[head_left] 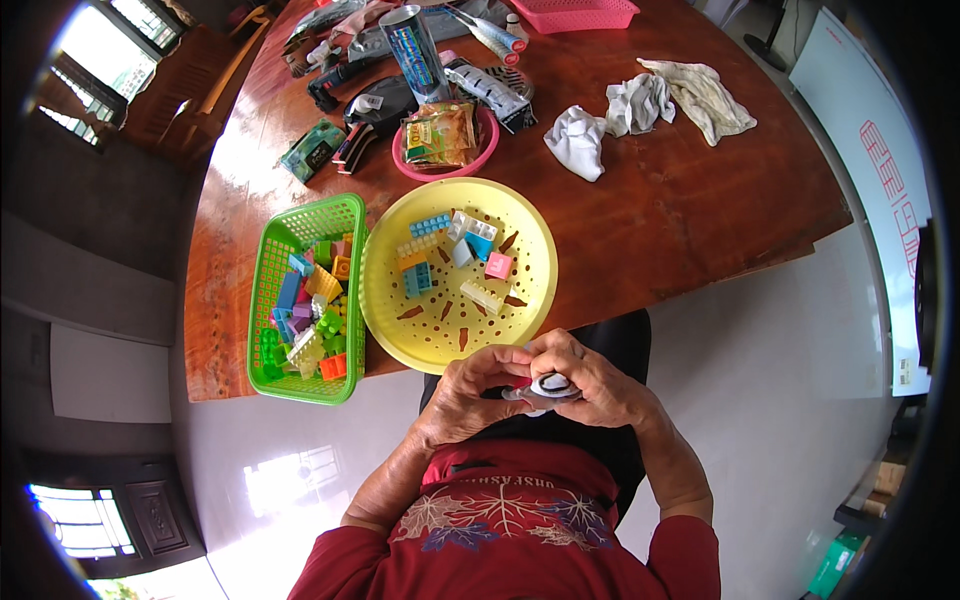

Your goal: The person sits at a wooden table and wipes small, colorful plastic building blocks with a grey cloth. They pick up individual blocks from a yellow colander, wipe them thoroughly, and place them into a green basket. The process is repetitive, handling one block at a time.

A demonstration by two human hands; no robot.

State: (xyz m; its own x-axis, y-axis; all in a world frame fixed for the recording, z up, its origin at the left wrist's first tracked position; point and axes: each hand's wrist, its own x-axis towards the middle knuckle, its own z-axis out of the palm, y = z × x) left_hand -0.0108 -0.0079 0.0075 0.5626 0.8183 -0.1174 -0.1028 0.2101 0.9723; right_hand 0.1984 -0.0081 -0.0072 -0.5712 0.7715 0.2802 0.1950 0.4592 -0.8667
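Left hand (472, 395): pinches grey-white bundle (556, 385), contents unclear.
Right hand (600, 380): grips same bundle.
Yellow colander (541, 270): scattered toy bricks (420, 280).
Green basket (310, 389): heaped bricks (289, 290), beside colander.

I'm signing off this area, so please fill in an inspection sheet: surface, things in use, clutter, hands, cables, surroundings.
Surface: glossy wooden table.
Things in use: yellow perforated bowl holding a few toy bricks; beside it, a green basket with many mixed bricks.
Clutter: pink bowl of packets, tall can, crumpled cloths.
Hands: left hand and right hand grip a small grey-and-white item, kind unclear.
Cables: nothing seen on the table.
Surroundings: pale floor; white board at right.
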